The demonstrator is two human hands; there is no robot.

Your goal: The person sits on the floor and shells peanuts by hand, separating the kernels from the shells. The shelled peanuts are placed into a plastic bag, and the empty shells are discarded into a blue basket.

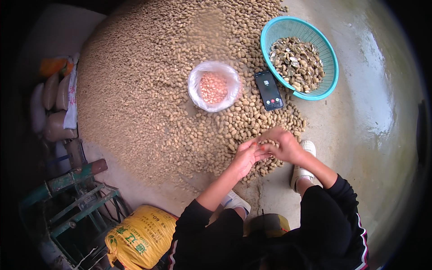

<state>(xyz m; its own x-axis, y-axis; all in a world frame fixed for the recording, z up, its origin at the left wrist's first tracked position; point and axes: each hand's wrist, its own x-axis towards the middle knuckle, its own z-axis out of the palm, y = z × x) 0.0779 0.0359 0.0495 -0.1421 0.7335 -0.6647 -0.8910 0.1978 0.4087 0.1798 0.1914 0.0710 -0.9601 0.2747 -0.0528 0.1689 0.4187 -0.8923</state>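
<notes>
My left hand (pixel 245 160) and my right hand (pixel 282 144) meet above the near edge of a wide pile of unshelled peanuts (pixel 155 111). Their fingertips touch, and the right hand is blurred. Whether something small sits between the fingers cannot be made out. Beyond them, a container lined with a clear plastic bag (pixel 195 84) stands among the peanuts and holds shelled pink kernels (pixel 213 87). To the right of it lies a smartphone (pixel 268 90) with its screen lit. At the upper right, a turquoise plastic basket (pixel 332 79) holds empty peanut shells (pixel 297 64).
My feet in white shoes (pixel 300 172) rest on the concrete floor (pixel 347 135). At the lower left are a yellow woven sack (pixel 143 236) bearing writing and a green metal frame (pixel 81 209). Filled sacks (pixel 57 125) are stacked at the far left.
</notes>
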